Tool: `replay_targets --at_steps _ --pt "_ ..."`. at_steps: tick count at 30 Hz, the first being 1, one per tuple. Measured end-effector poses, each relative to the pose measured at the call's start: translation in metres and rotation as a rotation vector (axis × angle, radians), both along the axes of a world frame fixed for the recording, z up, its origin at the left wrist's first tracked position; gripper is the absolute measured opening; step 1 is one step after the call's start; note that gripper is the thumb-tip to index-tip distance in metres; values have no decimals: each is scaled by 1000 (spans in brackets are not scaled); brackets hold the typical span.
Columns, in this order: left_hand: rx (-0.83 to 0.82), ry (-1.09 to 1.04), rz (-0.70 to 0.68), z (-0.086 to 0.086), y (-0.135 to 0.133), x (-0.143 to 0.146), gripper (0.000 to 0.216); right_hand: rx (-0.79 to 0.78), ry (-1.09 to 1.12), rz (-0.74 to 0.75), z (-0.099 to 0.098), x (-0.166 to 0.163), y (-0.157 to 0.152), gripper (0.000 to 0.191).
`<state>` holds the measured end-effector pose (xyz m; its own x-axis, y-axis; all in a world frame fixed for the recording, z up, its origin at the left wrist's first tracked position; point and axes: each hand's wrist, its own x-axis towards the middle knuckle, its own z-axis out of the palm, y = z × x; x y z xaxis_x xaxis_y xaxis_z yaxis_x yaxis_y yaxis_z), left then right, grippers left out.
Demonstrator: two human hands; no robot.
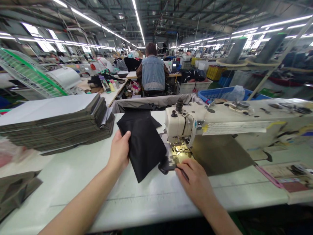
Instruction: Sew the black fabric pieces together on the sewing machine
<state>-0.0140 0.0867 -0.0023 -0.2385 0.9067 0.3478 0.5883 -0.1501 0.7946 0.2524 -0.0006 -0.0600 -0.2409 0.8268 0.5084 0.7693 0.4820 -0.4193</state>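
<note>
My left hand [119, 148] is closed on the left edge of a black fabric piece [146, 147], thumb on top, holding it up off the table left of the sewing machine [178, 122]. Behind it, more black fabric [156, 121] lies toward the table's far edge. My right hand [194, 179] rests at the front of the lit needle plate [181, 149], fingers curled and thumb and fingertips drawn together. Whatever lies between those fingertips is too small to make out. Beneath the machine arm, right of the needle, an olive fabric panel [220, 155] lies flat.
A tall stack of olive panels [61, 130] stands at the left, with loose olive cloth [18, 192] nearer me. Thread cones [234, 50] and a blue basket [220, 93] are behind the machine. Pink-handled scissors [269, 176] lie at right. Ahead, a person in a denim vest [153, 73] sits facing away.
</note>
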Motion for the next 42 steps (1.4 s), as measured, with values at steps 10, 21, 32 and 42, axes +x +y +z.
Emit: replay_targets --at_steps 10,21,32,42 --pt "-33 973 -455 -16 -67 8 40 7 173 31 21 -8 -24 23" --pt "-42 824 -847 -20 -56 41 55 -50 18 209 13 -3 -18 19" --pt "-130 798 -847 -20 -46 39 56 -50 -25 139 0 4 -2 25" --pt "-107 782 -888 -21 -38 35 56 -63 -23 151 5 3 0 25"
